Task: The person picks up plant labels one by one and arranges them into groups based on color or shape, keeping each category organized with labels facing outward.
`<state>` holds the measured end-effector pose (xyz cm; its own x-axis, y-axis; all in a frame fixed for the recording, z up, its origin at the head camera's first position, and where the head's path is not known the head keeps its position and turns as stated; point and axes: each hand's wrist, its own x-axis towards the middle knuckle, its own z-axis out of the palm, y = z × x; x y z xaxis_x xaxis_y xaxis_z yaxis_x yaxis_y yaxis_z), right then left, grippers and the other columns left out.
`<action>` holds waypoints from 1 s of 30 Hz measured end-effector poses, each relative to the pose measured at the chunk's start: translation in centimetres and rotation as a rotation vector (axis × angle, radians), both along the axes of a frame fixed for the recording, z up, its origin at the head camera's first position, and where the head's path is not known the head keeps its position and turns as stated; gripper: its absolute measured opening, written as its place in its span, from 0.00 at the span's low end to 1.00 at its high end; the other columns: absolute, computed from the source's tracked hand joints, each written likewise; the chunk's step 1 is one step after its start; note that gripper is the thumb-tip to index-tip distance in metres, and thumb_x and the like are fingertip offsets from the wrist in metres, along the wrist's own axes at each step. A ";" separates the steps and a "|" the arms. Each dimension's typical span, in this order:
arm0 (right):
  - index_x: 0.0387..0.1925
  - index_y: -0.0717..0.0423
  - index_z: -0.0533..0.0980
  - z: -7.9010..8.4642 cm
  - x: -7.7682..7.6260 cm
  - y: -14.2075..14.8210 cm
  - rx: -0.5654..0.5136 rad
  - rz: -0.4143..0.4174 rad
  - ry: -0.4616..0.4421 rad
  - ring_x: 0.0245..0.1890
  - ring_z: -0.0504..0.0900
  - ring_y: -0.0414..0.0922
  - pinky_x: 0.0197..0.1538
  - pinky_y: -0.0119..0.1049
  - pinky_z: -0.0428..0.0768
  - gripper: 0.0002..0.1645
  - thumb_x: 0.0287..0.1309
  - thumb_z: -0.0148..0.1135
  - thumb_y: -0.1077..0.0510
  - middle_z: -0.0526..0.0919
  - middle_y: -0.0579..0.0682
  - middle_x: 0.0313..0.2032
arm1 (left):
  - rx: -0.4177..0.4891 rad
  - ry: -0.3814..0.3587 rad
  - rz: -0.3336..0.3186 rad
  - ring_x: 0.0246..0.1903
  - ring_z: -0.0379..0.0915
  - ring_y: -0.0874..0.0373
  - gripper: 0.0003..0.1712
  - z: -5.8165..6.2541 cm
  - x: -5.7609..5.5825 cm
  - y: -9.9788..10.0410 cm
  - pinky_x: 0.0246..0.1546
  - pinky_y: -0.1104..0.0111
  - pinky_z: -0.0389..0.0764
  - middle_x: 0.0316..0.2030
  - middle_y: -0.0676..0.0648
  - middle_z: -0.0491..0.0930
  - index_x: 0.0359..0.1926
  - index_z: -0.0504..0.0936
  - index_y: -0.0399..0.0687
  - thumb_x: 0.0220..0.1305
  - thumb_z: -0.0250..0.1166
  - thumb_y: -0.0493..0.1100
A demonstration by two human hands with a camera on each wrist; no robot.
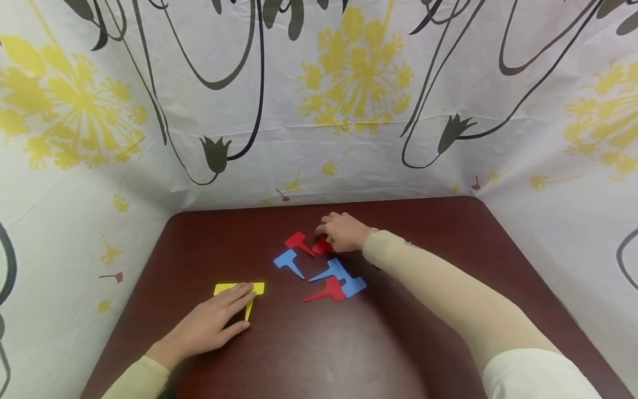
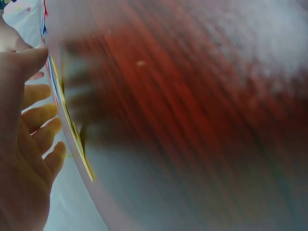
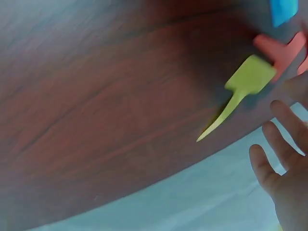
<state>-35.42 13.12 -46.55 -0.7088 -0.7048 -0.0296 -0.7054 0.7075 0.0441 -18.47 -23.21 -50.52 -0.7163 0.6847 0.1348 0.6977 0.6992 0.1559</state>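
Note:
Flat T-shaped plant labels lie on the dark wooden table. My left hand (image 1: 214, 318) rests with fairly straight fingers over a yellow plant label (image 1: 256, 288), whose tapering stem shows between finger and thumb. At the far side, my right hand (image 1: 346, 231) reaches down over a red plant label (image 1: 321, 245), with a scrap of yellow under its fingers. In the right wrist view this is a yellow plant label (image 3: 250, 77) overlapping a red one; the right fingers (image 3: 276, 139) are spread and loosely bent beside it, with nothing between them and the thumb.
Between the hands lie another red label (image 1: 297, 241), a blue label (image 1: 287, 260), two overlapping blue labels (image 1: 353, 285) and a red label (image 1: 333, 289) against them. A patterned white cloth (image 1: 319, 166) surrounds the table (image 1: 309, 354) at the back and sides.

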 end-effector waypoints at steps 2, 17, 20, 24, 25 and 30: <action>0.51 0.41 0.77 0.3 -0.3 0.9 0.017 -0.013 0.005 0.42 0.70 0.43 0.38 0.39 0.72 0.26 0.45 0.61 0.57 0.75 0.43 0.42 | -0.006 0.000 -0.004 0.65 0.49 0.55 0.36 0.0 0.0 0.1 0.55 0.55 0.66 0.67 0.52 0.53 0.67 0.59 0.57 0.61 0.54 0.61; 0.41 0.44 0.81 -0.3 -1.6 4.8 0.016 -0.024 0.021 0.38 0.68 0.44 0.36 0.39 0.71 0.16 0.46 0.69 0.52 0.76 0.43 0.36 | -0.051 0.006 -0.001 0.66 0.45 0.56 0.39 -0.4 0.1 0.4 0.61 0.57 0.57 0.69 0.52 0.49 0.69 0.55 0.53 0.61 0.51 0.63; 0.37 0.44 0.82 -0.6 -2.0 5.0 -0.011 -0.015 0.023 0.36 0.68 0.44 0.34 0.38 0.70 0.13 0.46 0.69 0.51 0.76 0.44 0.35 | -0.050 0.010 -0.006 0.66 0.45 0.55 0.39 -0.5 0.1 0.4 0.61 0.56 0.57 0.69 0.52 0.49 0.69 0.55 0.53 0.61 0.51 0.63; 0.30 0.45 0.82 -0.8 -2.2 5.3 -0.063 -0.007 0.000 0.33 0.67 0.44 0.31 0.37 0.70 0.07 0.46 0.69 0.51 0.76 0.46 0.32 | -0.047 0.006 -0.015 0.66 0.46 0.54 0.39 -0.6 0.1 0.4 0.60 0.54 0.58 0.69 0.51 0.49 0.69 0.55 0.52 0.62 0.50 0.63; 0.29 0.45 0.81 -0.9 -2.3 5.4 -0.072 -0.006 -0.007 0.33 0.67 0.44 0.31 0.36 0.70 0.06 0.46 0.69 0.51 0.76 0.46 0.31 | -0.048 0.006 -0.016 0.66 0.46 0.54 0.39 -0.6 0.0 0.4 0.60 0.54 0.58 0.69 0.51 0.49 0.69 0.55 0.52 0.62 0.50 0.63; 0.26 0.47 0.80 -0.7 -2.4 5.8 -0.086 -0.042 -0.076 0.32 0.65 0.43 0.31 0.35 0.70 0.06 0.47 0.69 0.52 0.74 0.46 0.29 | -0.056 0.014 -0.030 0.66 0.47 0.53 0.38 -0.7 0.0 0.2 0.60 0.53 0.58 0.68 0.50 0.50 0.69 0.55 0.51 0.63 0.49 0.63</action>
<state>-37.81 18.90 -47.30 -0.7360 -0.6766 -0.0248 -0.6738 0.7356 -0.0703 -18.50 -22.97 -51.18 -0.6938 0.7124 0.1058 0.7202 0.6854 0.1075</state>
